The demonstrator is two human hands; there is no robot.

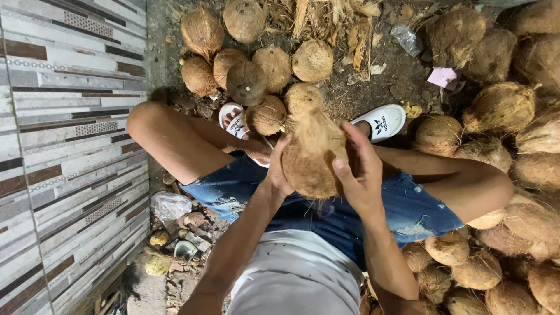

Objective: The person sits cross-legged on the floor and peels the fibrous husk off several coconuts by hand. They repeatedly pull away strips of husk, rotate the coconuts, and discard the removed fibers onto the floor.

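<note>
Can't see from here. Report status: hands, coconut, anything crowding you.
Both hands, left hand and right hand, grip the husked coconut over the lap. Coconut piles close on the right, more ahead. Tiled wall left.

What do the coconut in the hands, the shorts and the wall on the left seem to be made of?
Coconut: dry, fibrous brown husk with a rough, matte surface and loose strands; the left hand and right hand grip it.
Shorts: blue denim, probably cotton, faded and frayed with small tears.
Wall: likely glazed ceramic tile, smooth with a slight sheen, striped pattern and straight joint lines.
</note>
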